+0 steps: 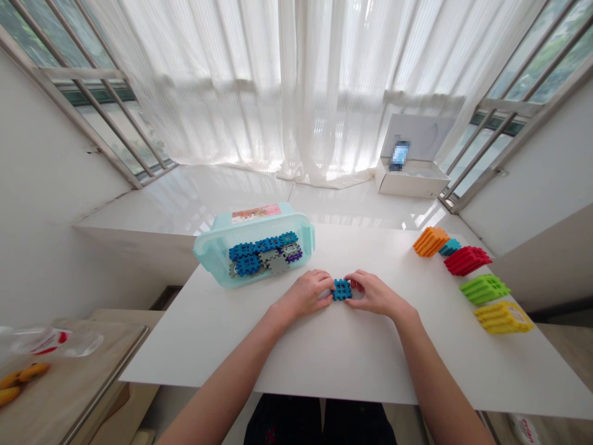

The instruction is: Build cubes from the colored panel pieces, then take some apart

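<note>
Between my two hands is a blue square interlocking block (342, 289) with notched edges and a windowed middle, near the center of the white table. My left hand (309, 292) pinches its left edge with thumb and fingers. On the opposite edge, my right hand (373, 293) grips it the same way. To the left, a pale turquoise plastic bin (210, 262) lies tipped on its side, its mouth toward me. Inside it are several blue blocks (249, 266), grey blocks (278, 262) and a few purple ones.
On the table's right side stand stacks of blocks: orange (430, 241), a small blue one (450, 247), red (467, 261), green (484, 288) and yellow (504, 317). A white box (412, 180) holding a phone (399, 154) sits on the ledge behind. A plastic bottle (60, 342) lies at far left.
</note>
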`<state>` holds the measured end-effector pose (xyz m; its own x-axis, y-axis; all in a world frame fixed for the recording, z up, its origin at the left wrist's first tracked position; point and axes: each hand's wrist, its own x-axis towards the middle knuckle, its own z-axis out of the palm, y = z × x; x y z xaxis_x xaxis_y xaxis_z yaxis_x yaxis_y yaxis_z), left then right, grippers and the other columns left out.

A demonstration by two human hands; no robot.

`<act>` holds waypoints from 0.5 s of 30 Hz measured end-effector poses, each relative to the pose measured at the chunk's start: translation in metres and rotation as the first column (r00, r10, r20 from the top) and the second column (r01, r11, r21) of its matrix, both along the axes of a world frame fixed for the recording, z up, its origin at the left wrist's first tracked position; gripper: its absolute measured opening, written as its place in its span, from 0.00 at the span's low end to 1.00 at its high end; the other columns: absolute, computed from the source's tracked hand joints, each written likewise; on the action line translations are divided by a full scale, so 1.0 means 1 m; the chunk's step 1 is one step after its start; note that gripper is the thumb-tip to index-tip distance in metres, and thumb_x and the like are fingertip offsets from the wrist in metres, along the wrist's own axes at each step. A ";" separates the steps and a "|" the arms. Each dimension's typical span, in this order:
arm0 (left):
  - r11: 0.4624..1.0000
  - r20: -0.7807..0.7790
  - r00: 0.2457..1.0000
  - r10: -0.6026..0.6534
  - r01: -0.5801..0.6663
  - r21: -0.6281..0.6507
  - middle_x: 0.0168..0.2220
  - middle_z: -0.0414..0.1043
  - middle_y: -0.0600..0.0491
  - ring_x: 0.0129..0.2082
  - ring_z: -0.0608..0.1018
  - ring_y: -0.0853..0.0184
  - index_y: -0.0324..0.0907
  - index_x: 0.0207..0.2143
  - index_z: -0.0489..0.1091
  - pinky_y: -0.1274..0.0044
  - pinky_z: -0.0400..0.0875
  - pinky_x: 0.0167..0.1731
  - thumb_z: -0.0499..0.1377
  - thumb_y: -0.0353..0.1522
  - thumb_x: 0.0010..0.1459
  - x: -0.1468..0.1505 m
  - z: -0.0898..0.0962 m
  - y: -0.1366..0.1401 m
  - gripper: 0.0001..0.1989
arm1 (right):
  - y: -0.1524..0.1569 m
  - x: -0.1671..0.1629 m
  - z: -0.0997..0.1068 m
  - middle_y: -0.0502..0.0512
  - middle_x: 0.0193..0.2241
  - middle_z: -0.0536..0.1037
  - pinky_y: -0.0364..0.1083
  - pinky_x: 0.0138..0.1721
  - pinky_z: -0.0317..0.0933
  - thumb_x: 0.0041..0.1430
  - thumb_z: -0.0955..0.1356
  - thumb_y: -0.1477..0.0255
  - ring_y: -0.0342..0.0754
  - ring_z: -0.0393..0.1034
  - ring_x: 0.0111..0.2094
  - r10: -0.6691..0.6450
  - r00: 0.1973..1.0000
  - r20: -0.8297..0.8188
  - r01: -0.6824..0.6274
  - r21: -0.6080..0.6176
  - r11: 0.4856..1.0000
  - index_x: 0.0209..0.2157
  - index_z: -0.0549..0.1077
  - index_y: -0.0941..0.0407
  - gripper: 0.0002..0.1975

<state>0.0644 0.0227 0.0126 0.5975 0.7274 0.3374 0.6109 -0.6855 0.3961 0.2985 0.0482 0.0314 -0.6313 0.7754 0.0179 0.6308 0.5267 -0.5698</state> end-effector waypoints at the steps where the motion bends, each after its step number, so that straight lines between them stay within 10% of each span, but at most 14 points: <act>1: 1.000 0.004 1.000 0.004 -0.004 0.000 0.43 0.74 0.49 0.47 0.75 0.60 0.44 0.37 0.70 0.70 0.68 0.49 0.59 0.28 0.55 -0.001 0.000 0.001 0.06 | 0.000 -0.001 0.000 0.52 0.34 0.71 0.45 0.37 0.63 0.50 0.71 0.70 0.47 0.68 0.33 -0.005 1.000 0.006 0.005 0.007 1.000 0.42 0.72 0.55 0.16; 15: 0.997 0.010 0.998 0.057 -0.057 -0.049 0.44 0.75 0.49 0.45 0.76 0.61 0.43 0.44 0.69 0.71 0.69 0.48 0.60 0.29 0.56 -0.008 0.007 -0.001 0.12 | -0.001 -0.006 -0.004 0.53 0.37 0.72 0.47 0.41 0.63 0.51 0.71 0.70 0.48 0.69 0.37 -0.032 0.999 0.015 0.032 0.034 0.999 0.47 0.70 0.54 0.19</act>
